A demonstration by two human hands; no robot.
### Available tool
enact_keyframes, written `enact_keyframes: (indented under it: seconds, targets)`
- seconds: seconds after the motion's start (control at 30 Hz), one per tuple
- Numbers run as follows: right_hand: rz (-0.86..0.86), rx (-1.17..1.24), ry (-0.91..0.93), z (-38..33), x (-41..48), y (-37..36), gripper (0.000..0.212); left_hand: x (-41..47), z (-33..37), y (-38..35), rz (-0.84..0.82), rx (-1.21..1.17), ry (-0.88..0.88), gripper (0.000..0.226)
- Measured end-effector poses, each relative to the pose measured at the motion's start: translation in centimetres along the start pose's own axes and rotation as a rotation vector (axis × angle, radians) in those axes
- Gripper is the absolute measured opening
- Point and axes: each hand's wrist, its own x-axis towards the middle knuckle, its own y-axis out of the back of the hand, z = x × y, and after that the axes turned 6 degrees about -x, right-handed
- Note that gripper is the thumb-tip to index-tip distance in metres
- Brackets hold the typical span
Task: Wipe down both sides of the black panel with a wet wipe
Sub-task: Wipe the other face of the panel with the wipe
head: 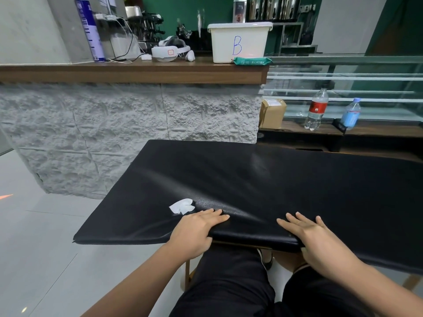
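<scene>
White bin (239,42) w/ a blue "B" sat on the wooden surface (114,73), white headset (170,51) to its left, tall spray can (89,28) further left. Lower shelf (295,130) (right side) held a cardboard box (272,113), red-label bottle (317,109) & blue-label bottle (351,114).

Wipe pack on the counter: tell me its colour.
The wipe pack is green with pale print, seen in the head view.
</scene>
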Motion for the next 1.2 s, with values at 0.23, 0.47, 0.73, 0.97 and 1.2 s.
enact_keyframes:
  seconds: [0.23, 0.47, 0.73, 0.97, 1.2]
  targets:
    - [-0.028, 0.023, -0.015, 3.6, -1.3, -1.2, 0.107, 1.8, 2.8, -1.6, -0.048, 0.002, -0.049, 0.091]
    - [-0.038, 0.084, -0.017, 5.7, -2.1, -1.8, 0.105, 3.0, 4.9, -2.8, -0.059, 0.030, -0.059, 0.087]
    - [-0.030, 0.090, -0.004, 7.1, -2.3, -2.7, 0.104, 3.4, 5.7, -3.9, -0.063, 0.052, -0.058, 0.086]
    - [-0.021, 0.099, 0.005, 8.0, -2.6, -3.2, 0.102, 3.8, 6.2, -5.0, -0.050, 0.050, -0.057, 0.087]
    - [-0.018, 0.109, -0.002, 9.1, -2.9, -3.5, 0.102, 4.3, 6.9, -5.9, -0.036, 0.062, -0.071, 0.088]
